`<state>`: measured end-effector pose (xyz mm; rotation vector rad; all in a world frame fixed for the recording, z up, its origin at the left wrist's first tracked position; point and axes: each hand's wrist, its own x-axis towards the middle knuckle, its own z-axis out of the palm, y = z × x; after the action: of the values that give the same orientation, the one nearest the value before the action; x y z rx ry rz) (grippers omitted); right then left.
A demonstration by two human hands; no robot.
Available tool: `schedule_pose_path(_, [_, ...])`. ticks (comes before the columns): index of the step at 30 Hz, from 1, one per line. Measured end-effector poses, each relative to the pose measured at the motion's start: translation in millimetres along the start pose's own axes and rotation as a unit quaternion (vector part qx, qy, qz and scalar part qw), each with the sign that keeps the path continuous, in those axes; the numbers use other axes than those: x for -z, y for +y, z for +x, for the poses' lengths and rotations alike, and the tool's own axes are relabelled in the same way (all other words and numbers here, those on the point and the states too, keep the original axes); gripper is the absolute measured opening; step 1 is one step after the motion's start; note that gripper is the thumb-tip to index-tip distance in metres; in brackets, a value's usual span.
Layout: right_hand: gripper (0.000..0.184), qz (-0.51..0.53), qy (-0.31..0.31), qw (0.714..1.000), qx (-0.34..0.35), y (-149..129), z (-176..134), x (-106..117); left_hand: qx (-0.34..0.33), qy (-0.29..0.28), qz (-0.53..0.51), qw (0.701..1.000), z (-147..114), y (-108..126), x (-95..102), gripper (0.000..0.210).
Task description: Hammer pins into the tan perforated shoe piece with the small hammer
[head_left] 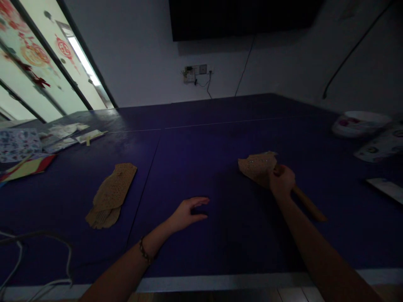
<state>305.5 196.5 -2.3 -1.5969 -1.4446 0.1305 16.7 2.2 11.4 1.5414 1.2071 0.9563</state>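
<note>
My right hand (282, 181) is closed around a brown flat piece with a stick-like handle. Its broad, speckled sheet (258, 166) points up and left from my fingers, with a torn-looking edge. The tan stick (310, 204) slants down to the right below my hand; whether sheet and stick are joined is hidden by my grip. My left hand (188, 214) hovers over or rests on the table with thumb and fingers apart, holding nothing. Left of it lies a stack of similar brown speckled flat pieces (113, 188), its lower end ribbed.
The purple-blue tabletop (182, 159) reaches the wall. Papers (64, 132) and a patterned box or bag (19, 144) lie far left. A white bowl (360, 123) and a pale flat object (387, 188) are at the right. Pale cables (68, 260) cross the near left corner.
</note>
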Motion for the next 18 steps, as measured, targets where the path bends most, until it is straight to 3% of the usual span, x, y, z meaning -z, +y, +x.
schedule_pose_path(4, [0.047,0.129,0.014,0.986,-0.105,-3,-2,-4,0.000,0.004,-0.004,1.000,0,-1,0.0,0.050])
schedule_pose_path(12, [0.021,0.412,-0.128,0.888,-0.155,-34,-30,-5,0.018,0.020,-0.051,0.998,1,-2,-0.5,0.050])
schedule_pose_path(15, [0.018,0.470,-0.187,0.846,-0.169,-59,-57,-6,0.041,0.061,-0.151,0.986,5,-6,-1.1,0.051])
schedule_pose_path(18, [0.019,0.504,-0.253,0.806,-0.180,-91,-90,-11,0.064,0.152,-0.259,0.952,12,-3,-0.3,0.049])
